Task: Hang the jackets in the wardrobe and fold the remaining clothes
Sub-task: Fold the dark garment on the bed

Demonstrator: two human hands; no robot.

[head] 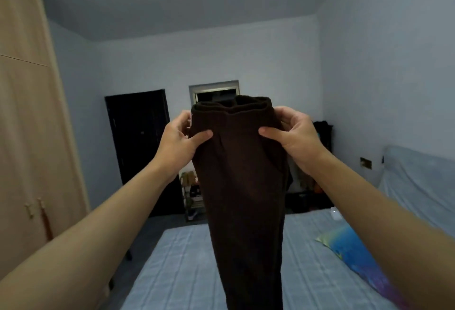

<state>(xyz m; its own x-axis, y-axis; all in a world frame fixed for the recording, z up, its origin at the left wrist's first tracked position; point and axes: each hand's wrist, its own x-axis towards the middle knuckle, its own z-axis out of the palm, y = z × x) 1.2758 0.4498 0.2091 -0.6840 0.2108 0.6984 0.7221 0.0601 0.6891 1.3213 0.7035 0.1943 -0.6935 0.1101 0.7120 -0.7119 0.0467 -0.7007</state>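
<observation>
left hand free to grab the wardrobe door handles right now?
Probably not as things stand. The left hand pinches one side of the dark brown trousers at the waistband, and the right hand pinches the other. The wardrobe handles sit low at far left, well apart from that hand, with nothing between.

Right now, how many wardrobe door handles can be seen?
2. Both sit side by side low on the closed wardrobe at the left: one handle nearer the edge, the other just right of it. More may lie outside the view.
</observation>
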